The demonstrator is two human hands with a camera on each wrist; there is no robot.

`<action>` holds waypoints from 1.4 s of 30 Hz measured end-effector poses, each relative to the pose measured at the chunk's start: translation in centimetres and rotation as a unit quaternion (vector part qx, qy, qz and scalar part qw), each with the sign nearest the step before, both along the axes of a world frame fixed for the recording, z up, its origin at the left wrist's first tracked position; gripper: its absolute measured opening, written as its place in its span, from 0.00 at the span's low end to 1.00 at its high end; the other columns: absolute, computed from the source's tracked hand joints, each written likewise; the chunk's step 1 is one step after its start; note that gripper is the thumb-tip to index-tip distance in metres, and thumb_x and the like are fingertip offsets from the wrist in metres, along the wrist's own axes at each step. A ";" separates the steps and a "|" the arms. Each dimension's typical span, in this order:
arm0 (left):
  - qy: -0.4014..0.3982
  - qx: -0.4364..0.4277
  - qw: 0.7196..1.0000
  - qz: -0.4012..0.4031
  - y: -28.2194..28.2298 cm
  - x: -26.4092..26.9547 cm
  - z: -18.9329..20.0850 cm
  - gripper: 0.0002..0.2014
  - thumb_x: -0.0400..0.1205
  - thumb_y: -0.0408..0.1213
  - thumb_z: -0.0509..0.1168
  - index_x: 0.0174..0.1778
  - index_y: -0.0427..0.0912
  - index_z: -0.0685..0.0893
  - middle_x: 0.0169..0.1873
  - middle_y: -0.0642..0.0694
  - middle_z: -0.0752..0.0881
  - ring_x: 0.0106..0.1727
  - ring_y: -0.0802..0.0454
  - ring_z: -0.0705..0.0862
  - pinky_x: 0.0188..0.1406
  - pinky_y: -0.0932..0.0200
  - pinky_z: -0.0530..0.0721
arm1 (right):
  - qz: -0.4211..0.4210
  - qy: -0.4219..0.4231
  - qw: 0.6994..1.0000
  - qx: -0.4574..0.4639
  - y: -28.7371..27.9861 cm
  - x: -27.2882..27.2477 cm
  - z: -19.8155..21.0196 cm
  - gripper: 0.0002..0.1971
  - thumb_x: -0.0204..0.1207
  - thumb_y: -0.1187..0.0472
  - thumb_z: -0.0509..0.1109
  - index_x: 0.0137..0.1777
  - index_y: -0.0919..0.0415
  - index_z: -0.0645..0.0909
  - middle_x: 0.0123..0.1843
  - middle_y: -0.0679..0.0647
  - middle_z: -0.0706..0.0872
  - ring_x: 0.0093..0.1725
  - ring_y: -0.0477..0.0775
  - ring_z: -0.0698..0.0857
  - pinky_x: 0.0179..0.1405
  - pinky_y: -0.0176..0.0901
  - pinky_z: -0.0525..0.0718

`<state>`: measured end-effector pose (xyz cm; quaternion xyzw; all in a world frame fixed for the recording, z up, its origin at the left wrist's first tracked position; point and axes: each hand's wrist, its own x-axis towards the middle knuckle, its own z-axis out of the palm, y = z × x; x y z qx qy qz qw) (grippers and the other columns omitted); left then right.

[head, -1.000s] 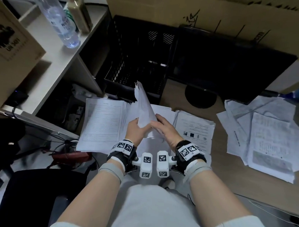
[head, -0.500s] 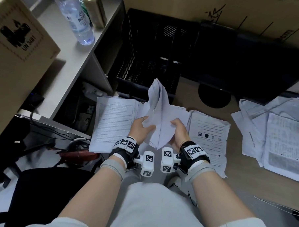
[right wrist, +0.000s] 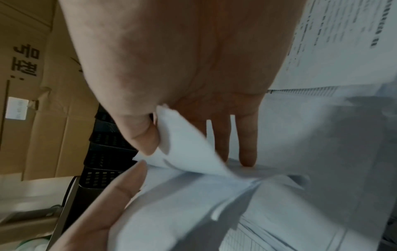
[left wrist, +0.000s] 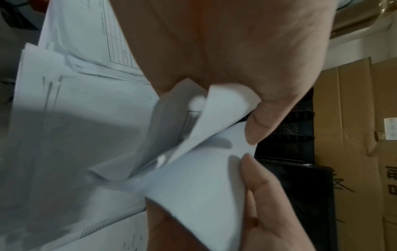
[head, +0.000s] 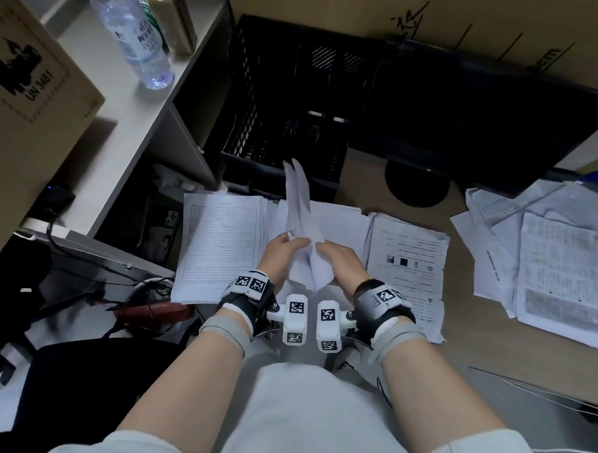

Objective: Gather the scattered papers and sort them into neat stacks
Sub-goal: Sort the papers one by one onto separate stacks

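Observation:
A bundle of white sheets [head: 303, 223] stands upright and bent between both hands above the middle stack [head: 339, 217]. My left hand [head: 284, 249] grips its left edge, thumb [left wrist: 257, 125] on top. My right hand [head: 340, 262] pinches the right edge with its thumb [right wrist: 146, 135], other fingers straight behind the paper. A form stack [head: 218, 246] lies at the left and a printed stack [head: 405, 261] at the right. A loose, scattered pile [head: 543, 257] lies far right on the desk.
A black mesh crate [head: 282, 116] and a dark monitor [head: 483, 131] with its round base [head: 416, 183] stand behind the papers. A shelf at left holds a water bottle [head: 134, 37] and a cardboard box [head: 25, 111]. Cables [head: 143, 298] hang below the desk edge.
The held sheets opened out wider half a second ago and are now pressed together into a narrower upright bundle. Both hands stay close together over the middle stack.

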<state>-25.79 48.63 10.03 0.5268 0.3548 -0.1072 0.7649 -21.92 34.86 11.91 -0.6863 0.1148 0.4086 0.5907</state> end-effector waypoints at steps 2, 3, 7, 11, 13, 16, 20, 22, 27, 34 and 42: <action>-0.005 0.014 1.000 0.003 -0.9 -0.3 0.0 0.13 0.85 0.34 0.69 0.61 0.29 0.85 0.52 0.32 0.91 0.56 0.32 0.90 0.57 0.44 0.87 | 0.016 0.006 1.000 0.020 -0.8 -0.4 0.4 0.17 0.83 0.48 0.66 0.63 0.57 0.86 0.60 0.58 0.90 0.58 0.55 0.88 0.59 0.50 0.84; -0.010 0.020 1.000 0.003 -1.4 -0.4 0.1 0.15 0.85 0.37 0.69 0.61 0.29 0.85 0.52 0.32 0.91 0.57 0.32 0.90 0.58 0.44 0.87 | 0.026 0.004 0.999 0.027 -1.3 -0.6 0.5 0.18 0.82 0.46 0.67 0.65 0.54 0.86 0.61 0.54 0.90 0.61 0.53 0.87 0.62 0.51 0.84; -0.036 0.036 0.999 0.004 -3.6 -1.0 0.3 0.21 0.88 0.48 0.64 0.63 0.32 0.86 0.56 0.32 0.91 0.60 0.35 0.90 0.67 0.41 0.85 | 0.067 -0.060 0.995 0.046 -3.8 -0.9 0.7 0.20 0.79 0.48 0.73 0.71 0.42 0.81 0.70 0.38 0.82 0.71 0.42 0.78 0.73 0.48 0.74; -0.072 0.034 0.997 0.005 -6.2 -1.2 1.5 0.21 0.92 0.46 0.57 0.65 0.31 0.85 0.56 0.28 0.90 0.54 0.37 0.90 0.57 0.46 0.87 | 0.073 -0.124 0.988 0.050 -6.5 -0.5 0.8 0.25 0.73 0.51 0.78 0.71 0.36 0.80 0.74 0.38 0.79 0.71 0.37 0.76 0.74 0.43 0.72; -0.084 0.044 0.995 0.008 -7.7 -1.3 1.7 0.20 0.92 0.45 0.56 0.63 0.32 0.86 0.56 0.27 0.89 0.52 0.38 0.90 0.55 0.46 0.87 | 0.069 -0.141 0.986 0.060 -7.8 -0.4 0.9 0.29 0.72 0.53 0.80 0.73 0.40 0.79 0.74 0.40 0.80 0.70 0.35 0.77 0.72 0.38 0.73; -0.096 0.046 0.994 0.004 -9.3 -1.4 2.0 0.21 0.93 0.45 0.55 0.64 0.32 0.85 0.56 0.28 0.90 0.54 0.36 0.90 0.56 0.45 0.88 | 0.059 -0.143 0.985 0.073 -9.3 -0.2 0.9 0.34 0.67 0.52 0.83 0.75 0.42 0.78 0.73 0.44 0.81 0.71 0.39 0.79 0.73 0.41 0.76; -0.106 0.041 0.994 0.001 -11.3 -1.8 2.2 0.21 0.93 0.45 0.55 0.66 0.32 0.85 0.56 0.31 0.90 0.54 0.38 0.91 0.50 0.50 0.91 | 0.044 -0.125 0.986 0.103 -11.3 -0.2 0.9 0.41 0.61 0.49 0.85 0.76 0.45 0.77 0.72 0.47 0.82 0.71 0.42 0.81 0.75 0.52 0.78; -0.109 0.040 0.993 -0.002 -11.9 -1.9 2.3 0.22 0.92 0.47 0.55 0.65 0.32 0.85 0.55 0.32 0.91 0.52 0.39 0.91 0.47 0.51 0.91 | 0.045 -0.126 0.985 0.110 -11.9 -0.3 0.9 0.40 0.63 0.52 0.84 0.77 0.47 0.76 0.73 0.47 0.82 0.72 0.42 0.80 0.75 0.52 0.77; -0.114 0.040 0.993 0.001 -12.4 -1.9 2.4 0.20 0.91 0.48 0.59 0.61 0.34 0.87 0.54 0.31 0.91 0.53 0.35 0.91 0.52 0.44 0.90 | 0.057 -0.123 0.983 0.125 -12.5 -0.4 1.3 0.37 0.70 0.60 0.82 0.79 0.49 0.73 0.73 0.47 0.82 0.70 0.41 0.81 0.71 0.47 0.81; -0.112 0.041 0.993 0.021 -12.1 -1.7 1.9 0.15 0.87 0.41 0.68 0.64 0.35 0.88 0.56 0.35 0.91 0.55 0.37 0.90 0.54 0.46 0.89 | 0.063 -0.116 0.983 0.131 -12.2 0.0 1.9 0.34 0.71 0.61 0.82 0.77 0.46 0.74 0.71 0.45 0.83 0.68 0.44 0.84 0.62 0.43 0.85; -0.120 0.090 0.989 -0.004 -9.5 0.1 3.1 0.13 0.80 0.36 0.76 0.60 0.39 0.90 0.51 0.40 0.93 0.53 0.41 0.92 0.53 0.50 0.89 | 0.022 -0.083 0.987 0.139 -10.1 0.9 3.0 0.23 0.78 0.58 0.75 0.72 0.44 0.79 0.65 0.45 0.87 0.61 0.43 0.87 0.46 0.39 0.89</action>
